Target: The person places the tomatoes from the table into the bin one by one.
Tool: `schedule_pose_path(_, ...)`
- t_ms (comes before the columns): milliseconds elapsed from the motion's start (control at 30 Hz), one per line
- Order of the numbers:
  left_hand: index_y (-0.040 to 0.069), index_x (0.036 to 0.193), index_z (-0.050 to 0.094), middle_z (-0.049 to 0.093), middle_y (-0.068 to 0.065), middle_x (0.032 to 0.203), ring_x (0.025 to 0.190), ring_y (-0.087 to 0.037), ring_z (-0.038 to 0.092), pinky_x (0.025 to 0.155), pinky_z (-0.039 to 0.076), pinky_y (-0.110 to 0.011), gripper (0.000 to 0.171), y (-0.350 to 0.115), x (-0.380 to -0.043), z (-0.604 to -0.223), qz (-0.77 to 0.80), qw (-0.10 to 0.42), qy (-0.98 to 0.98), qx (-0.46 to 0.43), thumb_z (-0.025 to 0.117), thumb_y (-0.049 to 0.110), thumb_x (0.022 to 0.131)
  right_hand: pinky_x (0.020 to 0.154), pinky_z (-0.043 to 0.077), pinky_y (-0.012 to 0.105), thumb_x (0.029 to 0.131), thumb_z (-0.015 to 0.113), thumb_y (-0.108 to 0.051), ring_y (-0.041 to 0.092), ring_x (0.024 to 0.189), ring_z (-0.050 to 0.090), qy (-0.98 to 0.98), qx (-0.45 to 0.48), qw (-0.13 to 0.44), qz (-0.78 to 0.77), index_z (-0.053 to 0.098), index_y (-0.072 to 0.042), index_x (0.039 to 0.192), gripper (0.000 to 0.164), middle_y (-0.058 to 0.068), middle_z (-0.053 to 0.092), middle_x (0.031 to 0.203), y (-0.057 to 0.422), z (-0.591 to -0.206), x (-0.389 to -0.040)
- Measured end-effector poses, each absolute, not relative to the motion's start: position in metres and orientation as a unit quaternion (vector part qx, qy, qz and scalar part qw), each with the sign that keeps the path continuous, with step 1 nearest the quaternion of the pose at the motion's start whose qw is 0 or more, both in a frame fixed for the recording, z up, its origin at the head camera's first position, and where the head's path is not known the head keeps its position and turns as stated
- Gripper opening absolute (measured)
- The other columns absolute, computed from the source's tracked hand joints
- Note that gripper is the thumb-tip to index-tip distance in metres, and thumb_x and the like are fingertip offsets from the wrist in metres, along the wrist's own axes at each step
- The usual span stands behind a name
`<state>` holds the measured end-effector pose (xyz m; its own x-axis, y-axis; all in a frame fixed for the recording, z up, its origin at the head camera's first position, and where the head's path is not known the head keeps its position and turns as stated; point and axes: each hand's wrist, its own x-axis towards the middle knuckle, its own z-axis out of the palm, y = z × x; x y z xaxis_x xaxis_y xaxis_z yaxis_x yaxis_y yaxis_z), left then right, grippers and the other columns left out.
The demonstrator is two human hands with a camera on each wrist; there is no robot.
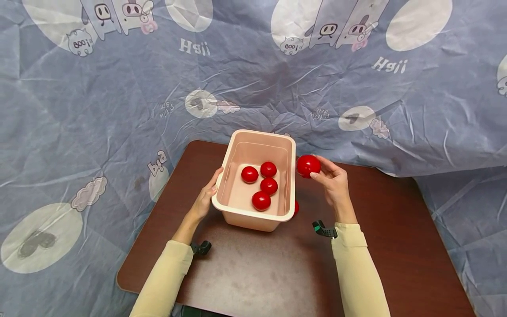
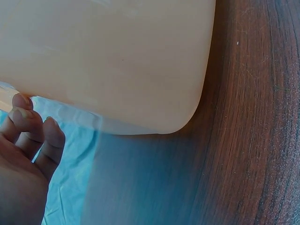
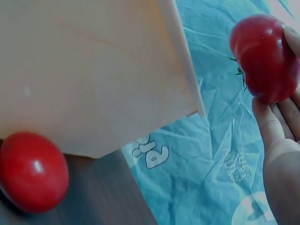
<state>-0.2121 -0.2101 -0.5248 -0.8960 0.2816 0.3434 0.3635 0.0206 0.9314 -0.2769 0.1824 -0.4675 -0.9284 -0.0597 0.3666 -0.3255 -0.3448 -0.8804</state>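
Note:
A pale pink plastic bin (image 1: pixel 247 215) stands over the table, and several red tomatoes (image 1: pixel 261 200) lie on its floor. My left hand (image 1: pixel 204 197) grips the bin's left rim; the left wrist view shows curled fingers (image 2: pixel 54 140) beside the bin wall (image 2: pixel 122 61). To the right of the bin and near rim height, my right hand (image 1: pixel 336 185) holds another tomato (image 1: pixel 308 166) between thumb and fingers. In the right wrist view that tomato (image 3: pixel 262 58) shows a green stem end. One more tomato (image 3: pixel 33 172) sits outside the bin, mostly hidden by it in the head view.
The dark brown wooden table (image 1: pixel 388 246) extends in front of the bin and to both sides. Behind it hangs a creased blue-grey printed cloth (image 1: pixel 245 66), also down at the left. A dark band with a small device (image 1: pixel 325 230) is on each wrist.

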Motion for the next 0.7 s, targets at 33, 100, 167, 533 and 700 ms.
schedule_pose_path(33, 0.004, 0.155, 0.019, 0.019, -0.016, 0.162, 0.145, -0.028, 0.022, 0.111, 0.022, -0.017, 0.06, -0.21, -0.212, -0.525, -0.662, 0.031, -0.714, -0.226, 0.027, 0.01, 0.096, 0.089, 0.053, 0.026, 0.076, 0.064, 0.023, 0.017, 0.106, 0.067, -0.566, 0.173, 0.081, 0.802, 0.051, 0.016, 0.13, 0.056, 0.005, 0.07, 0.119, 0.18, -0.465, -0.278)
schedule_pose_path(100, 0.004, 0.155, 0.019, 0.019, -0.016, 0.162, 0.145, -0.029, 0.022, 0.111, 0.022, -0.017, 0.06, -0.211, -0.212, -0.524, -0.662, 0.03, -0.713, -0.227, 0.026, 0.01, 0.096, 0.088, 0.053, 0.026, 0.076, 0.064, 0.023, 0.017, 0.105, 0.068, -0.565, 0.176, 0.08, 0.802, 0.052, 0.016, 0.13, 0.056, 0.005, 0.07, 0.119, 0.176, -0.461, -0.28)
schedule_pose_path(167, 0.004, 0.155, 0.019, 0.019, -0.016, 0.162, 0.145, -0.03, 0.023, 0.111, 0.023, -0.017, 0.06, -0.211, -0.211, -0.524, -0.663, 0.03, -0.713, -0.228, 0.026, 0.01, 0.096, 0.088, 0.053, 0.026, 0.076, 0.064, 0.023, 0.018, 0.104, 0.068, -0.563, 0.18, 0.076, 0.803, 0.053, 0.015, 0.13, 0.055, 0.005, 0.071, 0.119, 0.171, -0.457, -0.281)
schedule_pose_path(533, 0.0, 0.154, 0.018, 0.018, -0.019, 0.161, 0.146, -0.034, 0.02, 0.111, 0.021, -0.016, 0.059, -0.211, -0.211, -0.522, -0.659, 0.032, -0.715, -0.234, 0.026, 0.007, 0.096, 0.087, 0.054, 0.027, 0.076, 0.067, 0.02, 0.018, 0.104, 0.068, -0.551, 0.207, 0.046, 0.807, 0.055, 0.012, 0.129, 0.055, 0.005, 0.07, 0.119, 0.145, -0.448, -0.283)
schedule_pose_path(700, 0.001, 0.155, 0.019, 0.019, -0.018, 0.161, 0.146, -0.031, 0.021, 0.111, 0.022, -0.016, 0.059, -0.212, -0.212, -0.523, -0.659, 0.032, -0.714, -0.234, 0.026, 0.008, 0.096, 0.087, 0.054, 0.026, 0.075, 0.066, 0.021, 0.017, 0.103, 0.068, -0.547, 0.219, 0.032, 0.807, 0.056, 0.011, 0.129, 0.056, 0.005, 0.07, 0.117, 0.133, -0.443, -0.283)
